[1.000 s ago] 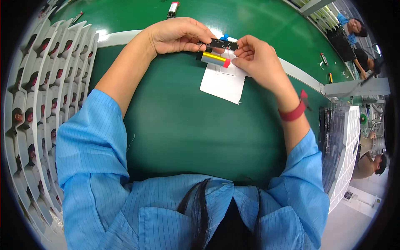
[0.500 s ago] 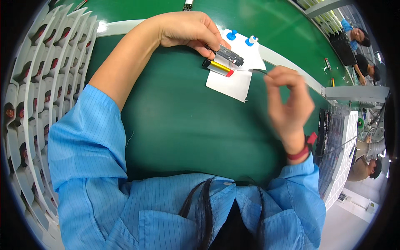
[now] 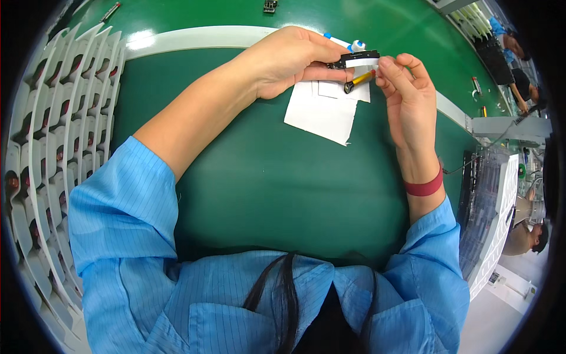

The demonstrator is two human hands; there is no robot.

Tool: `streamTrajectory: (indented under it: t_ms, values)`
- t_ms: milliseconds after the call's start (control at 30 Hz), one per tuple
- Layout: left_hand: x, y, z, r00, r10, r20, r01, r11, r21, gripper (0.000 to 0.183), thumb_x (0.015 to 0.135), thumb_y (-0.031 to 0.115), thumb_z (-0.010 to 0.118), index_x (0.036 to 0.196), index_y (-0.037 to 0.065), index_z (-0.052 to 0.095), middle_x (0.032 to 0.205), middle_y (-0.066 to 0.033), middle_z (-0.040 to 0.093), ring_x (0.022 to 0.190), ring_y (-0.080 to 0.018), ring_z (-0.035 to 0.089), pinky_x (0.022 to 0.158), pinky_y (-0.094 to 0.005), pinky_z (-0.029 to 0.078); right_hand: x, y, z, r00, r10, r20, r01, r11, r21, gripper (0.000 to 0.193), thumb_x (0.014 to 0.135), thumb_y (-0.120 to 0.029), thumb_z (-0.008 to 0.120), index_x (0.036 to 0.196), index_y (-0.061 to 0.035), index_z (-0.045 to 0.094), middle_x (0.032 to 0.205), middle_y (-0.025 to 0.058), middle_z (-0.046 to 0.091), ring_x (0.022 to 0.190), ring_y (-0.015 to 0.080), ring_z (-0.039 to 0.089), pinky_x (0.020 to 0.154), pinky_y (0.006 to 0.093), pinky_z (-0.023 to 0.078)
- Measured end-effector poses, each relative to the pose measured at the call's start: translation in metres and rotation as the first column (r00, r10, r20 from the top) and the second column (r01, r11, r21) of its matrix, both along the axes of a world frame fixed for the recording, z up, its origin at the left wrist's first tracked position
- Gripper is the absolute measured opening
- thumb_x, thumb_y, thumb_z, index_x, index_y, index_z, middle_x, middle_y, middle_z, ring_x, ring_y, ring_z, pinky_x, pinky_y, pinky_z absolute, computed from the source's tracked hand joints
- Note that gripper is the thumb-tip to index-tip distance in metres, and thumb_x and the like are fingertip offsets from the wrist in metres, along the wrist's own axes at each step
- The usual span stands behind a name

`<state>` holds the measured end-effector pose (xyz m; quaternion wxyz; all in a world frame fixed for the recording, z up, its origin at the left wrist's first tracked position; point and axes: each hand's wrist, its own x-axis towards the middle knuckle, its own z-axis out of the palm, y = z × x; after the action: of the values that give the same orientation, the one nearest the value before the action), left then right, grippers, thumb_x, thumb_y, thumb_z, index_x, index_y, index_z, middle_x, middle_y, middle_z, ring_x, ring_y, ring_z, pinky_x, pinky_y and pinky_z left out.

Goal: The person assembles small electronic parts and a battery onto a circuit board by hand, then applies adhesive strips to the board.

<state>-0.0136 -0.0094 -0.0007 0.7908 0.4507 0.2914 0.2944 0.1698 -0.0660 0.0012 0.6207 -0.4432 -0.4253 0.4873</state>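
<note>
My left hand [image 3: 289,62] reaches in from the left, thumb and fingers closed on a slim black electronic module [image 3: 338,64]. A white strip [image 3: 361,62] lies along the module's side. The thumb and forefinger of my right hand [image 3: 410,97] pinch at the right end of the module and strip; exactly which part they grip is hidden. Just below the module, a gold battery cell [image 3: 361,81] with a dark end hangs tilted, its upper end close to my right fingers. Beneath them, white paper [image 3: 321,115] lies on the dark green mat [image 3: 265,177].
Blue-and-white caps [image 3: 356,46] stand behind the module. On the left rise stacked white trays [image 3: 65,135] holding small dark and red parts. A pale raised edge [image 3: 200,39] borders the mat. A red wrist strap [image 3: 425,186] with a cord is on my right wrist. People sit at the far right.
Both hands have come together, my left moving right with the module and cell. My right hand has risen to the module's end; the thin dark piece it held is out of sight. The white strip now shows.
</note>
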Motion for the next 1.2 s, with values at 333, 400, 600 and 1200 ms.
streamTrajectory:
  t_ms: [333,400,600,1200]
  values:
    - [0.000,0.000,-0.004,1.000,-0.012,-0.021,0.013,1.000,0.020,0.027,0.088,0.007,0.047,0.106,-0.013,0.052,0.106,-0.0185,0.055,0.098,-0.0213,0.059,0.093,-0.0263,0.045,-0.003,0.006,-0.010,0.998,-0.050,0.047,0.049,0.999,0.023,0.020,0.078,0.000,0.062,0.091,-0.0003,0.047,0.078,0.0082,0.060,0.069,0.0128,0.057,0.067,0.0237,0.045]
    - [0.001,0.001,-0.003,1.000,-0.016,-0.026,0.016,1.000,0.021,0.027,0.088,0.007,0.047,0.106,-0.013,0.052,0.105,-0.0187,0.055,0.098,-0.0212,0.059,0.093,-0.0263,0.045,-0.001,0.007,-0.010,0.997,-0.052,0.061,0.051,0.998,0.021,0.020,0.078,0.000,0.063,0.091,0.0000,0.047,0.078,0.0085,0.060,0.069,0.0129,0.057,0.067,0.0237,0.045]
    - [0.003,-0.004,-0.002,0.999,0.017,-0.050,-0.015,1.000,0.022,0.027,0.087,0.009,0.050,0.104,-0.012,0.054,0.097,-0.0179,0.059,0.094,-0.0194,0.060,0.090,-0.0251,0.047,-0.002,0.006,-0.013,0.994,-0.062,0.092,0.056,0.996,0.071,0.021,0.077,0.000,0.063,0.091,0.0006,0.047,0.079,0.0089,0.059,0.070,0.0122,0.057,0.067,0.0225,0.045]
    - [0.001,-0.011,0.000,0.980,0.112,-0.166,-0.076,0.975,0.210,0.024,0.083,0.009,0.058,0.099,-0.008,0.058,0.086,-0.0152,0.062,0.080,-0.0157,0.063,0.073,-0.0211,0.053,0.000,0.010,-0.005,0.913,-0.141,0.383,0.108,0.988,0.108,0.024,0.077,-0.001,0.064,0.096,0.0028,0.049,0.083,0.0091,0.059,0.077,0.0117,0.058,0.068,0.0214,0.048]
